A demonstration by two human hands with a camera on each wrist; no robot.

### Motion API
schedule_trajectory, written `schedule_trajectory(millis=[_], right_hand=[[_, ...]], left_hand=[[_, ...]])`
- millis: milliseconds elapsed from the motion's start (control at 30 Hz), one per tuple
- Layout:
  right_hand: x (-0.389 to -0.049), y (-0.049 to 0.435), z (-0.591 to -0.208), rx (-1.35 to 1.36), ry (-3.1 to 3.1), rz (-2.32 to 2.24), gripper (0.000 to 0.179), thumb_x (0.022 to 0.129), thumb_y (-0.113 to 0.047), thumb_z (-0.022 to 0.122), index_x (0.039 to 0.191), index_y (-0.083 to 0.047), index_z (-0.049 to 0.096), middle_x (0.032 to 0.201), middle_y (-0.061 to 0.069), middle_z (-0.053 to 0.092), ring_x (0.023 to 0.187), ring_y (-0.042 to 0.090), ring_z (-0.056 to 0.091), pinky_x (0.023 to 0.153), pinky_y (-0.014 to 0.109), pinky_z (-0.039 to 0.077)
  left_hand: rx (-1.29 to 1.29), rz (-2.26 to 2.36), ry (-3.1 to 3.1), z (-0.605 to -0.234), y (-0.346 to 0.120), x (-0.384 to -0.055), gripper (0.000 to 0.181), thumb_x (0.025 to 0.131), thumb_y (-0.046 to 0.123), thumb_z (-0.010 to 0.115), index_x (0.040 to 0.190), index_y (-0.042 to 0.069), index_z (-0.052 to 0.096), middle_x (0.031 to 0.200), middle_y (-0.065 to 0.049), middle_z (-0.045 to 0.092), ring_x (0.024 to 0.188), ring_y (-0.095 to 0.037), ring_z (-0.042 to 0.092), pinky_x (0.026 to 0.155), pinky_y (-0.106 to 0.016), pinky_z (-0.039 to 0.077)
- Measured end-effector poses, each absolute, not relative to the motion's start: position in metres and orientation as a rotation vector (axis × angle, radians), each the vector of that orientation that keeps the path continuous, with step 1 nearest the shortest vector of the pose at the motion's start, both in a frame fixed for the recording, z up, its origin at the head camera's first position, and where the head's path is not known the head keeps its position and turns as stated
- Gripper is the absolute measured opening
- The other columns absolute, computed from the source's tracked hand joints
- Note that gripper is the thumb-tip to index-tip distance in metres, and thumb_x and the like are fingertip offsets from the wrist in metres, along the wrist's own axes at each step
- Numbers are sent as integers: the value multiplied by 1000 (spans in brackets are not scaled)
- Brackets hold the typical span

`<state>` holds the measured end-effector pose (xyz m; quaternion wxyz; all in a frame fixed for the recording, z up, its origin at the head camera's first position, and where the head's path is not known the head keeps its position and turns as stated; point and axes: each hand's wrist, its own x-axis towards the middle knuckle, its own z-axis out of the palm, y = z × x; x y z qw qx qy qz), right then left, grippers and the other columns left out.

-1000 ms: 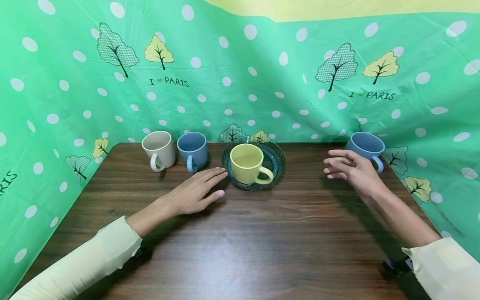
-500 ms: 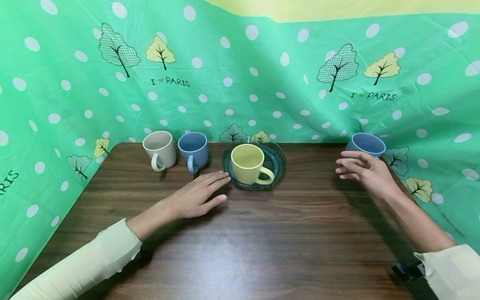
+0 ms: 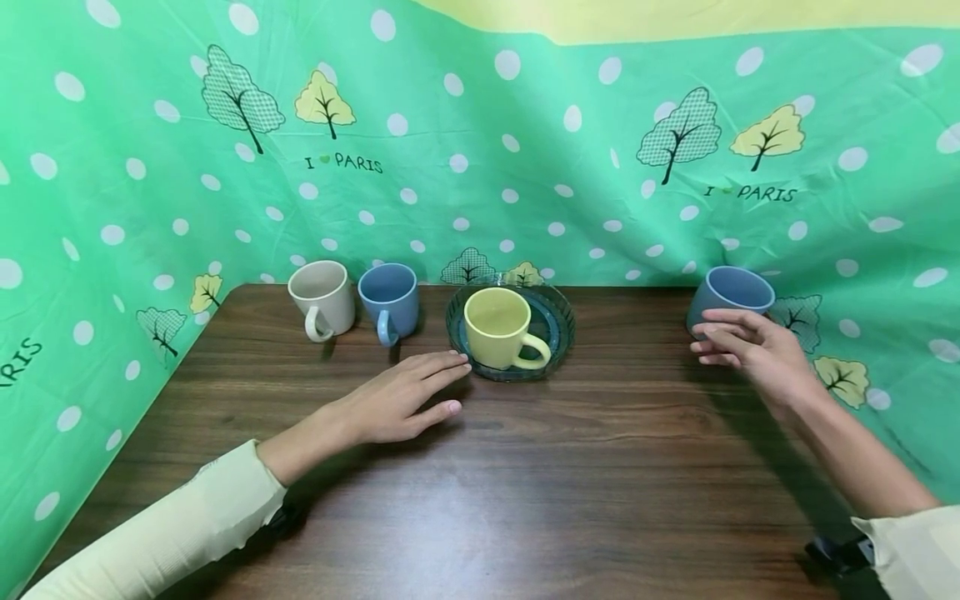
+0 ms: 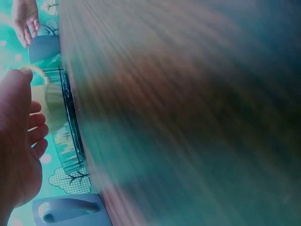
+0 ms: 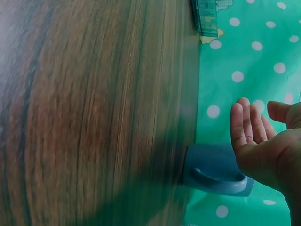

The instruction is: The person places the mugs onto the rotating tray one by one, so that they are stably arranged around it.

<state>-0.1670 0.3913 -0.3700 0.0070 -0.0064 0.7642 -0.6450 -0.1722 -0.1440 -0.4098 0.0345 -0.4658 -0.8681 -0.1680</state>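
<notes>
the right blue mug (image 3: 733, 293) stands upright just beyond the right hand (image 3: 765, 358), whose fingers partly hide it; they are loosely extended and relaxed, the thumb apart from them in the right wrist view (whether they touch the mug, i can't tell). the yellow mug (image 3: 491, 346) stands upright in the glass dish (image 3: 561, 329), just past the fingertips of the left hand (image 3: 405, 396), its handle turned away from them. those left fingers are nearly straight, beside the dish's near rim; contact is hard to judge. behind them and off to their left, the second blue mug (image 3: 397, 315) and the white mug (image 3: 334, 305) stand side by side, handles toward the person. below both sets of fingers spreads the dark wood table (image 3: 510, 483); beyond them hangs the green dotted cloth (image 3: 465, 108).
</notes>
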Motion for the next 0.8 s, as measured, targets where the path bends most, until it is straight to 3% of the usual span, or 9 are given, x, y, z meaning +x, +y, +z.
schedule_trajectory(millis=[233,500,800], right_hand=[[-163,402,-370,-32,2357,-2091,28,114,-15,69,140,-9,62,109,-15,85,93,5,84,81,22,69],[-159,411,-365,-11,2297,-2176,20,113,-12,69,131,-18,73,108,-13,87,90,6,84,78,22,69],[-156,417,-362,56,2318,-2165,19,113,-12,70,127,-23,75,106,-15,87,90,4,84,77,21,69]], left_hand=[[-1461,-518,-2677,-409,-141,-168,57,118,35,60,166,5,55,174,-16,54,164,-37,50,134,-61,43],[-1492,-520,-2708,-407,-135,-163,59,118,37,59,168,5,52,175,-16,52,166,-36,47,136,-59,41],[-1513,-503,-2700,-409,-130,-159,59,119,38,58,168,6,52,176,-16,51,166,-36,46,136,-59,41]])
